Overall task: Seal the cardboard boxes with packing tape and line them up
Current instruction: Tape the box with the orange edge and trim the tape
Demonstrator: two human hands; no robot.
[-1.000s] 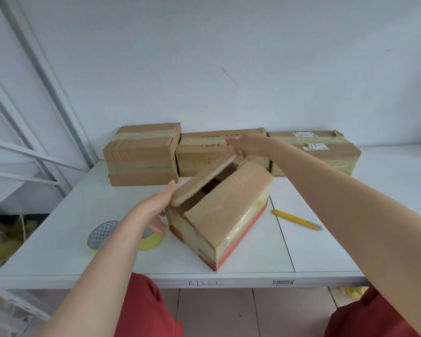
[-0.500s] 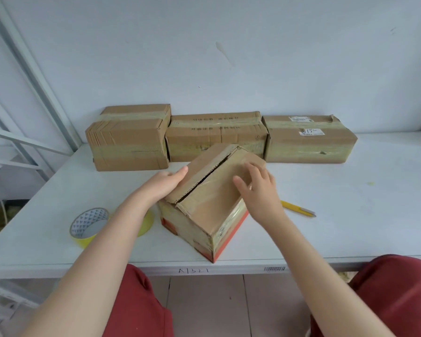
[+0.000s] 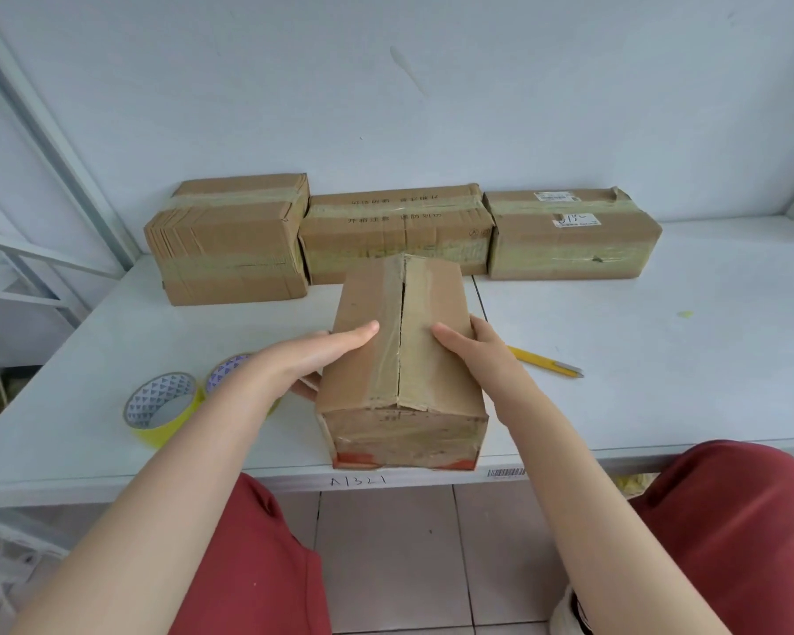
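Turned square, flaps now flat: one brown cardboard box [image 3: 413,313]; left hand [image 3: 312,359], right hand [image 3: 473,355] fingers [image 3: 307,386] curled round its sides. Three taped cardboard boxes [image 3: 395,231] along white surface [image 3: 638,359] back edge, two yellow tape rolls [image 3: 161,407].

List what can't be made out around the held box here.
Head view only:
Second tape roll: mostly behind the left arm.
Yellow tool: near end behind the right hand; type unclear.
Middle back box: lower front behind the held box.
Held box's contents: under closed flaps.
Right back box: label too small to read.
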